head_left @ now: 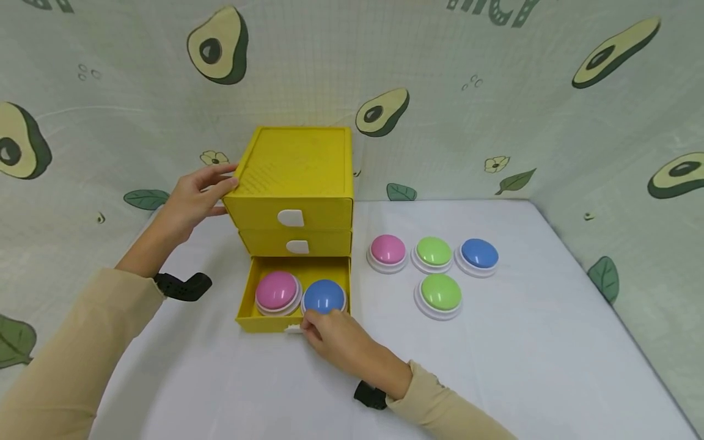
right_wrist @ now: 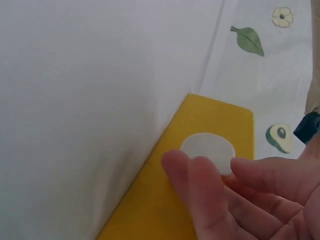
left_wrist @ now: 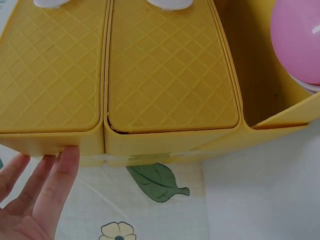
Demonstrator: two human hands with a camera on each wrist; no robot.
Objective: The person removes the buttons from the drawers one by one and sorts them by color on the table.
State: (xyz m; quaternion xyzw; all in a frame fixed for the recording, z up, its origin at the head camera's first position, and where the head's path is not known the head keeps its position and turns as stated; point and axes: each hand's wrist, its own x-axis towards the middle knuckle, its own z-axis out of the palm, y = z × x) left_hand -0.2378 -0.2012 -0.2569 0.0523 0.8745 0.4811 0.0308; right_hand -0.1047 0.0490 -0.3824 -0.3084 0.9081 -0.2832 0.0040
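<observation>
A small yellow drawer cabinet (head_left: pixel 299 160) stands against the back with its bottom drawer (head_left: pixel 255 324) pulled out. In that drawer a pink dome button (head_left: pixel 275 289) and a blue dome button (head_left: pixel 324 296) sit side by side on white bases. My right hand (head_left: pixel 346 345) is at the drawer's front edge, thumb and fingertips pinching its white handle (right_wrist: pixel 207 149). On the other side, my left hand (head_left: pixel 194 198) rests its extended fingers against the cabinet's upper left side; the left wrist view shows the fingertips (left_wrist: pixel 67 155) on its edge. The two upper drawers are closed.
Right of the cabinet, a pink button (head_left: pixel 387 250), a green button (head_left: pixel 433 252) and a blue button (head_left: pixel 478 254) form a row. Another green button (head_left: pixel 440 293) lies in front of them. An avocado-print cloth (head_left: pixel 308 67) hangs behind the white table (head_left: pixel 528 342).
</observation>
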